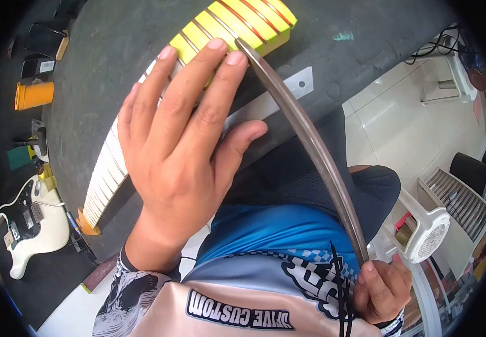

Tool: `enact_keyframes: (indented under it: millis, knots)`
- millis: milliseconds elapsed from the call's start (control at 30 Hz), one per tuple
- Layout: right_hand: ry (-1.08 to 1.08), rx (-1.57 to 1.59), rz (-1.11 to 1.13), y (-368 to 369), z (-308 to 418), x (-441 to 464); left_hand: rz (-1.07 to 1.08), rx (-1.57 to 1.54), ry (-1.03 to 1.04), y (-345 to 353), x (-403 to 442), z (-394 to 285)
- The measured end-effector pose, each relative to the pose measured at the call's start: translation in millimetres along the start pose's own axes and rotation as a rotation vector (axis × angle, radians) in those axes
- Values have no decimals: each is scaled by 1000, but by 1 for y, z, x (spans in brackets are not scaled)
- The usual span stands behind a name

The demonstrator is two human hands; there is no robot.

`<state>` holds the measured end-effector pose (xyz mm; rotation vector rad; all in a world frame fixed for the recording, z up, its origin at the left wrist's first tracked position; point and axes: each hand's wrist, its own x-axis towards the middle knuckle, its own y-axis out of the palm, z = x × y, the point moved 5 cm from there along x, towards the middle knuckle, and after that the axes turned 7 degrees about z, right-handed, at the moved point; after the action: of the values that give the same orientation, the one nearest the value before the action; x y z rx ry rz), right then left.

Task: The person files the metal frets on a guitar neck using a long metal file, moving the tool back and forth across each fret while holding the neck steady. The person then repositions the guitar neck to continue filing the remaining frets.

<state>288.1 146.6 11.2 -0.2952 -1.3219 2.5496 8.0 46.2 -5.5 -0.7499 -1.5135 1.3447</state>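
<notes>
A guitar neck [105,174] lies slantwise on the dark bench, its fretboard covered in white and, at the far end, bright yellow between the metal frets. My left hand [178,129] rests on it palm down, fingers spread and the fingertips near the yellow part. Low on the right, my right hand [383,292] is closed around the near end of a long grey metal file [310,137]. The file's narrow far tip meets a fret on the yellow part, beside my left fingertips. Part of the fretboard is hidden under my left hand.
A metal ruler [299,84] lies beside the neck on the dark bench top [366,39]. Further left are a white electric guitar body [43,236] and an orange cup [34,95]. On the right stand a white stool [423,224] and a tray of metal tools [456,202].
</notes>
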Motion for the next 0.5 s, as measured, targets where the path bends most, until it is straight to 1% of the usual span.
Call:
enact_keyframes:
  millis: [100,200,400,500]
  knots:
    - [-17,-27,3,-2,1,-2,3,-1,-1,0,-1,1]
    - [1,-25,-7,-6,12,17,13,-1,4,0,0,1]
    - [-71,-61,-22,-9,38,115,15,-12,-11,-1,2,1]
    - [-96,40,-92,-1,37,153,5,-22,-4,0,2,2]
